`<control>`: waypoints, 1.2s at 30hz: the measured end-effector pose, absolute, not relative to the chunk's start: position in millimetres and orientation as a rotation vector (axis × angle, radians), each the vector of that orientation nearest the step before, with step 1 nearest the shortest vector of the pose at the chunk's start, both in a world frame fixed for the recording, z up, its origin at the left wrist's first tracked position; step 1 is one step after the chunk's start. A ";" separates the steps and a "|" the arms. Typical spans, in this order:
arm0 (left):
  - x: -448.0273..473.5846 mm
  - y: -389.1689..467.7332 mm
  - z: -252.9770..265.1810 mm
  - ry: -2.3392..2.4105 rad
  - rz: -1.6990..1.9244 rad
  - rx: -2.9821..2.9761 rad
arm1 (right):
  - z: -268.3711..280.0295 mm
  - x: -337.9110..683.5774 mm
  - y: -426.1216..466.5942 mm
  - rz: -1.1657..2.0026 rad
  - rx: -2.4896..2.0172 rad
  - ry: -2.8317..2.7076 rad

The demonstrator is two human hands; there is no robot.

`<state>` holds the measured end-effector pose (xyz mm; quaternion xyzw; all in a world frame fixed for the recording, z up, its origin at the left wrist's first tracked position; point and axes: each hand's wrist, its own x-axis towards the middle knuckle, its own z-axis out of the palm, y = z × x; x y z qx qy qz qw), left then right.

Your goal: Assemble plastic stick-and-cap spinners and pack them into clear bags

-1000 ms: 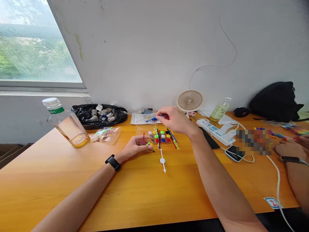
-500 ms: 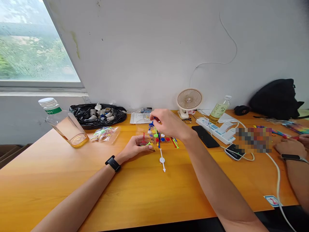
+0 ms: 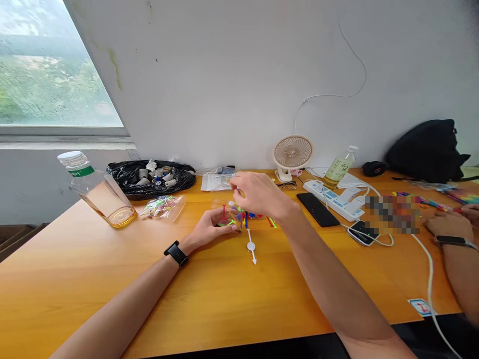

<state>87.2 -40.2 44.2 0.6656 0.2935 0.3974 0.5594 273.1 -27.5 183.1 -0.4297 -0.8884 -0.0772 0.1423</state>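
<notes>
My left hand (image 3: 213,225) is closed round a clear plastic bag (image 3: 217,204) with small coloured plastic pieces in it, a red one and a green one among them. Just above the bag's right side is my right hand (image 3: 258,193), fingers pinched and pointing down; what they grip is hidden behind them. A white arrow spinner (image 3: 251,246) with a round middle lies on the table in front of both hands. Beneath my right hand, blue, red and yellow pieces partly show. A green stick-like piece (image 3: 273,223) lies to their right.
A bottle (image 3: 101,192) and another bag of coloured pieces (image 3: 162,207) stand left. Behind are a black plastic bag (image 3: 149,179) and a fan (image 3: 293,152). Right are a phone (image 3: 318,209), a power strip (image 3: 333,199), cables and another person's hand (image 3: 449,227).
My right hand has come down slightly, and the blue piece that showed under its fingers is now out of sight. My left hand has stayed on the bag.
</notes>
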 end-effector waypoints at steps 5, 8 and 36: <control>84.7 -41.9 47.3 0.700 0.961 1.512 | 194.6 282.2 -30.9 -0.131 -1.314 -2.475; 79.9 -41.2 50.2 0.804 1.063 1.456 | 198.4 294.9 -26.5 -0.052 -1.465 -2.475; 71.5 -22.5 24.1 0.630 0.952 1.103 | 130.4 285.3 21.5 1.885 -1.044 -2.744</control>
